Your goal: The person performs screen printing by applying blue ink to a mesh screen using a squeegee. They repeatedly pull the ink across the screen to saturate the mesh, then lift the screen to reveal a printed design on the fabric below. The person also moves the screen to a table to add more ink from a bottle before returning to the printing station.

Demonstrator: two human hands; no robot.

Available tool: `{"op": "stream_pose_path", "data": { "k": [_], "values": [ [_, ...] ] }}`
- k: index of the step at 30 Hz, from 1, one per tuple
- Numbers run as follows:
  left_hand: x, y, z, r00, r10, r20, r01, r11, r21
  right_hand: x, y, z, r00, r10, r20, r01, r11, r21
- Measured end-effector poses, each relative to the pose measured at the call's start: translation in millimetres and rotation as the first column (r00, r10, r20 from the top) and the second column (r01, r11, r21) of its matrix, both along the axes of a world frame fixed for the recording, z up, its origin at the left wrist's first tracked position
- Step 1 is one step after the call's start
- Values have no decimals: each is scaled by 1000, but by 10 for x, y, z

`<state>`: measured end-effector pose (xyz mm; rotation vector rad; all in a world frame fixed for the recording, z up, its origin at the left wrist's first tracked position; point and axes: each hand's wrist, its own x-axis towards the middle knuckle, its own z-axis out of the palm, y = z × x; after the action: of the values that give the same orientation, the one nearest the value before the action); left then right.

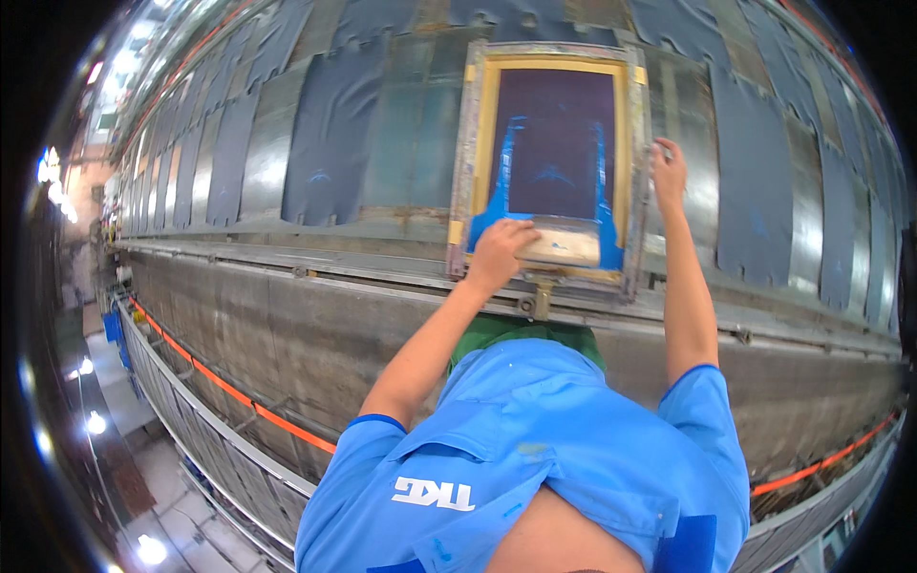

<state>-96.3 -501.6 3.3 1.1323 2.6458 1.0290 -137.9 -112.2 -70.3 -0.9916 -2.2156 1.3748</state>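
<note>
A printing screen [629, 143] with a worn outer frame and a yellow inner border lies on the long table in front of me. Its mesh shows a dark purple field [554, 134], with blue ink [609, 244] along the sides and lower corners. Near the screen's close end, my left hand [499, 253] is closed on the left end of a squeegee [564, 246] with a pale, wood-like body. Just outside the right edge of the frame, my right hand [671, 174] is raised, fingers bent and apart, with nothing visible in it.
Dark blue-grey fabric pieces [330, 143] lie in rows along the metal table [406, 143], on both sides of the screen. A rail [382, 272] with a metal bracket [543, 301] runs along the near edge. Behind me on the left are a railing [220, 430] and an orange strip [229, 390].
</note>
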Motion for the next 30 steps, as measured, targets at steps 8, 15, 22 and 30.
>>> {"op": "stream_pose_path", "data": {
  "k": [8, 15, 22, 30],
  "values": [
    [-325, -1154, 163, 997, 78, 16, -77, 997, -17, -488, -1509, 705, 987, -41, -154, 29, 996, -82],
    [-1188, -3131, 126, 995, 98, -9, -99, 988, -120, -1316, -3568, 274, 967, -36, -254, -18, 978, -210],
    [-1826, -4406, 144, 983, 178, -35, -181, 974, -136, -1887, -5002, 328, 974, -26, -224, -1, 993, -119],
    [-1980, -4897, 104, 956, 293, -17, -293, 955, -34, -2045, -5348, 290, 993, -21, -115, 16, 999, -43]
  ]
}}
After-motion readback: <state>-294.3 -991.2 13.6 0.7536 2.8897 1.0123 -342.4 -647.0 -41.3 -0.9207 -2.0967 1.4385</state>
